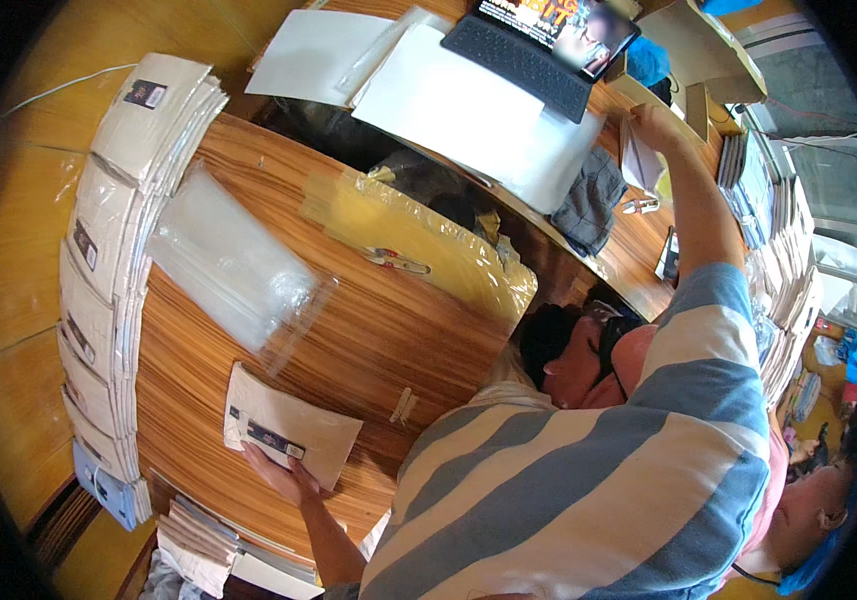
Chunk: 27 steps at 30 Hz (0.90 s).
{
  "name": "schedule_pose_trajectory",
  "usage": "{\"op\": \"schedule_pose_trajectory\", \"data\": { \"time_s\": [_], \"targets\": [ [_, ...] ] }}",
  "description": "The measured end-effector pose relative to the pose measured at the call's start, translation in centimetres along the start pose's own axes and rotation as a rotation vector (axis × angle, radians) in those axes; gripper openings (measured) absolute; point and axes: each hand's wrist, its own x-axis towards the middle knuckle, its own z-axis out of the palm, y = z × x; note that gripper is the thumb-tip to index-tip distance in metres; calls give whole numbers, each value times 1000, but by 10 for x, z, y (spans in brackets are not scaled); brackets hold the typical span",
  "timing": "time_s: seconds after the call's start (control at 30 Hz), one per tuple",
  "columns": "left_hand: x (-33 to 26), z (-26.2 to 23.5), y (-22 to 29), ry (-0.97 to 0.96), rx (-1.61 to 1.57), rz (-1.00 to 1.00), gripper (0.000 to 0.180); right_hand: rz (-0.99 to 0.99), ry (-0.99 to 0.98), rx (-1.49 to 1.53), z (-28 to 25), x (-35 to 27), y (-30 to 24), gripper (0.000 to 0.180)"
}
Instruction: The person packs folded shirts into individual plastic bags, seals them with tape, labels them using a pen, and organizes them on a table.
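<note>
My left hand [284, 475] rests on the near edge of a folded cream garment [324, 430], its fingers stretched out beside a dark label [274, 438] with a white patch. At the far right my right arm reaches out to an open cardboard box. There my right hand [657, 128] has its fingers bent down over the top of a white paper-like piece [639, 165]; its fingertips are hidden, and what they grip is unclear. Clear plastic bags [239, 265] lie flat on the wooden table [389, 350], beyond the garment.
Stacks of folded, labelled cream garments [99, 260] line the left edge. Yellowish plastic film [419, 235] bears small snips [397, 262]. White sheets [479, 115], a tablet with keyboard [519, 65] and grey cloth [589, 200] lie farther back. Another person [799, 520] is at the lower right.
</note>
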Motion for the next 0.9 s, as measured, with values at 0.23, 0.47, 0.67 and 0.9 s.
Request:
{"op": "schedule_pose_trajectory", "data": {
  "time_s": [0.23,0.47,0.67,0.9],
  "targets": [
    [0,2,-3,6,-46,-16,101,-121,-78,191,-6,5,17,38],
    [3,4,-8,5,-29,-22,101,29,-43,258,-9,3,23,62],
    [0,2,-4,16,-38,-10,99,101,-186,88,-18,-4,0,67],
    [4,5,-2,20,-82,-7,98,77,-123,459,27,3,30,41]
  ]
}}
